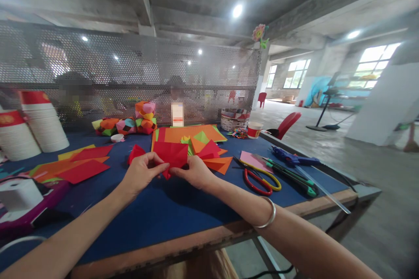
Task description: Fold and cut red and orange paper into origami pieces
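Note:
A sheet of red paper (171, 152), partly folded at its lower edge, is held up above the blue table between both hands. My left hand (144, 173) pinches its lower left side between thumb and fingers. From the other side my right hand (194, 171) grips the lower right part, thumb in front; its other fingers are partly hidden behind the paper. The two thumbs almost meet at a small folded point. Just left of the sheet sits a folded red paper piece (135, 153). Behind it lie orange sheets (196, 133) and folded orange, green and red pieces.
Scissors (258, 182), a green utility knife (294, 175) and a blue glue gun (291, 155) lie at the right. Left are loose paper sheets (85, 170), stacked paper cups (44, 117) and a purple box (49, 202). A basket (235, 119) stands before the mesh partition.

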A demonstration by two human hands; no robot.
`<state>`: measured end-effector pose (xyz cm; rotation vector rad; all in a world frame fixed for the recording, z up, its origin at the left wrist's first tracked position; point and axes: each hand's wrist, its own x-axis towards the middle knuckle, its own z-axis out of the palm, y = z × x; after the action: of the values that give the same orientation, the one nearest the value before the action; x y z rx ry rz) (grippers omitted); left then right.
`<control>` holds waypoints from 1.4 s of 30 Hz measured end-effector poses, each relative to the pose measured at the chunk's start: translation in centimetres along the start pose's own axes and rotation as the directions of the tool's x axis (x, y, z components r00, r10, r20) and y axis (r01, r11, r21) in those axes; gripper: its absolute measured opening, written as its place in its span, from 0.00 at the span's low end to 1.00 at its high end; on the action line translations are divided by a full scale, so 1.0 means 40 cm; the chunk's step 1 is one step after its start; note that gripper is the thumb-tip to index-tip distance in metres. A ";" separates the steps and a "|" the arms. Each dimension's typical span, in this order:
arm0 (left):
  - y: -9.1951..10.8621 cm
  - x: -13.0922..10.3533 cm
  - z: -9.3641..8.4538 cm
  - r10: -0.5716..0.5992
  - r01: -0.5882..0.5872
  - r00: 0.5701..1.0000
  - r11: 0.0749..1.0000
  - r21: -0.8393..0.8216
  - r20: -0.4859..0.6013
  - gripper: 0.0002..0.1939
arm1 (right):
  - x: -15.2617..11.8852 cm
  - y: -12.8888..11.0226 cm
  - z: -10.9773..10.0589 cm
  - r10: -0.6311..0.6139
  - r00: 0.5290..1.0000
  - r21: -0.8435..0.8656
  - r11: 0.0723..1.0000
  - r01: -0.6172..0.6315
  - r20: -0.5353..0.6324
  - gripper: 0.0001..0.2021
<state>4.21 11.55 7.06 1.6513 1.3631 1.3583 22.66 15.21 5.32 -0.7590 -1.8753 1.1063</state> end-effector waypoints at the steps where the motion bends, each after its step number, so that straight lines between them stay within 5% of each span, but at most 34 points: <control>1: -0.002 0.000 0.001 0.009 -0.009 1.000 1.000 -0.001 -0.006 0.20 | 0.000 -0.001 0.001 0.006 1.000 0.017 1.000 -0.006 -0.005 0.02; 7: -0.002 -0.003 0.007 0.032 -0.033 0.998 0.999 -0.017 -0.055 0.17 | 0.000 0.002 0.011 0.091 0.996 0.090 0.992 -0.090 -0.006 0.03; 13: 0.012 -0.005 0.014 0.030 -0.033 0.997 0.999 -0.041 -0.073 0.20 | -0.005 -0.008 0.012 0.209 0.972 0.216 0.950 -0.227 0.104 0.17; 17: 0.015 -0.005 0.015 0.039 -0.044 0.994 0.998 -0.048 -0.106 0.22 | -0.008 -0.016 0.016 0.230 0.962 0.248 0.933 -0.260 0.147 0.19; 26: 0.009 -0.004 0.018 0.023 -0.034 0.991 0.996 -0.080 -0.134 0.27 | -0.006 0.000 0.019 0.184 0.978 0.200 0.959 -0.201 0.103 0.08; 42: 0.013 -0.012 0.022 0.048 -0.052 0.993 0.998 -0.040 -0.110 0.24 | -0.007 -0.005 0.022 0.166 0.983 0.245 0.953 -0.179 0.074 0.18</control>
<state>5.22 11.09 7.10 1.6141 1.3522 1.5158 22.02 14.55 5.17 -0.7644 -1.6928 1.4554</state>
